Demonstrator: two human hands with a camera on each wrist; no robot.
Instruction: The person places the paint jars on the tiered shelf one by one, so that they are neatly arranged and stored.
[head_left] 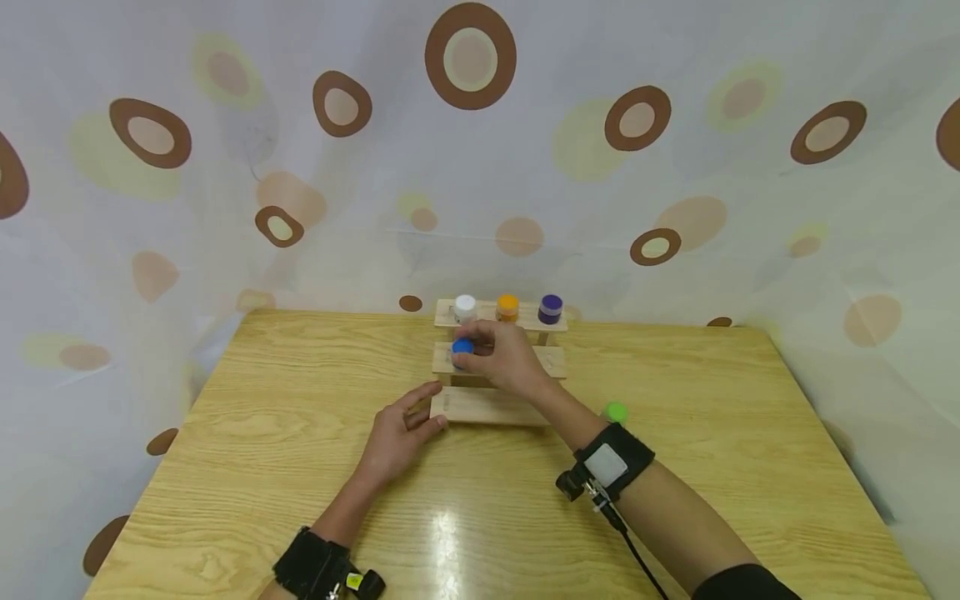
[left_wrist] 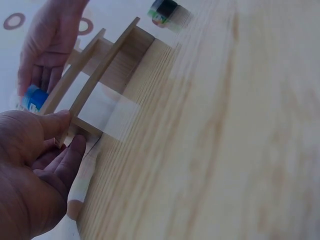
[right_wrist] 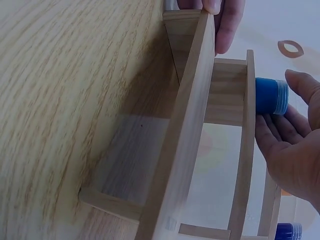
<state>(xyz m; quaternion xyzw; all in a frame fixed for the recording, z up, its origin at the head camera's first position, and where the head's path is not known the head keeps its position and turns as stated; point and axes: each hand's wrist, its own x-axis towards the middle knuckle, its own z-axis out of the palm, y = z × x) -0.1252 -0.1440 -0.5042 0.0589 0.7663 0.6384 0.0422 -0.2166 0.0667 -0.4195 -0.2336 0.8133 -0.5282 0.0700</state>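
A small wooden three-step rack (head_left: 487, 406) stands on the table. On the left end of its middle step, a blue paint jar (head_left: 462, 353) sits with its base against the board. My right hand (head_left: 504, 358) has its thumb and fingers around this jar. At the left end of the lowest step, my left hand (head_left: 396, 437) grips the board's edge between thumb and fingers, plainest in the left wrist view (left_wrist: 30, 170). White (head_left: 465, 308), orange (head_left: 507, 307) and purple (head_left: 551, 309) jars stand along the top step.
A green-lidded jar (head_left: 616, 412) stands on the table right of the rack, partly hidden by my right forearm. Behind the wooden table (head_left: 300, 367) hangs a patterned sheet (head_left: 390, 167). A cable (head_left: 637, 554) trails from the right wristband.
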